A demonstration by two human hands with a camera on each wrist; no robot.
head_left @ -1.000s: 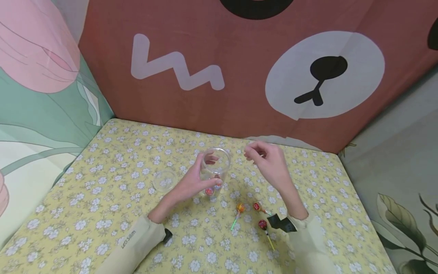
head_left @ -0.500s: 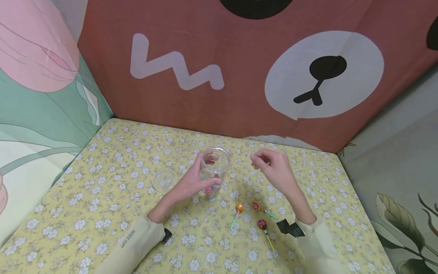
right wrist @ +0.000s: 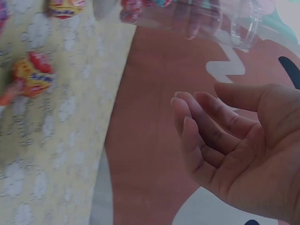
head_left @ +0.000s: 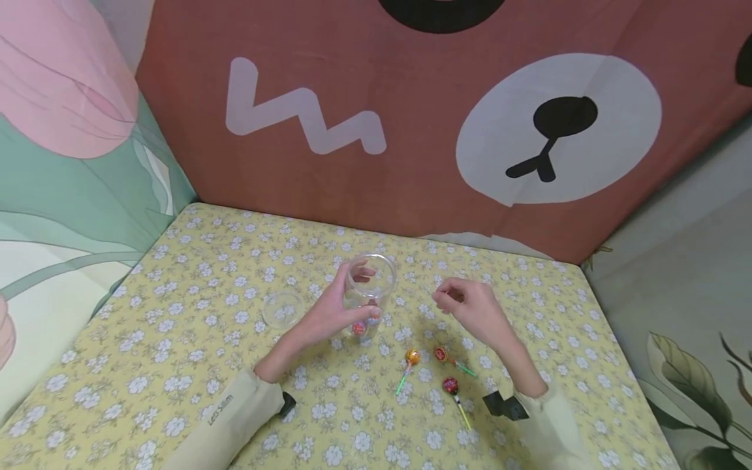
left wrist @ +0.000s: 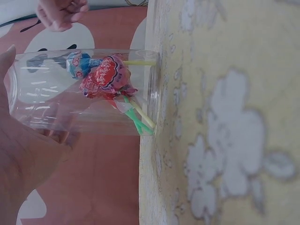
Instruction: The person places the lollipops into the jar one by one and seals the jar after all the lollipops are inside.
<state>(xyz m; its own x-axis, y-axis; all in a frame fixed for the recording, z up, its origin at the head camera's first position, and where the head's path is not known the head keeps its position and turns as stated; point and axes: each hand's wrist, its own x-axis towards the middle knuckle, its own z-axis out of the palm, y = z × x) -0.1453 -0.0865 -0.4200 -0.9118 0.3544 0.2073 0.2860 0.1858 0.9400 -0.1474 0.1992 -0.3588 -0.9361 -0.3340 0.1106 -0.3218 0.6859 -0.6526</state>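
Observation:
My left hand grips a clear plastic jar by its side, thumb in front and fingers behind. The jar stands upright on the table, its mouth uncovered. Inside it are several wrapped lollipops, a red one and a blue one among them, sticks downward. To the right of the jar, my right hand hovers with fingers loosely bent; the right wrist view shows nothing in it. Below it lie an orange lollipop, a red one with a green stick and a dark red one with a yellow stick.
A clear round lid lies on the table left of the jar. Yellow flowered cloth covers the table. A brown cloth wall with a printed bear face rises behind, and patterned cloths hang at both sides.
My right hand has moved away from the jar, to the right and toward me, coming nearer to the loose lollipops. The left hand and jar have stayed in place.

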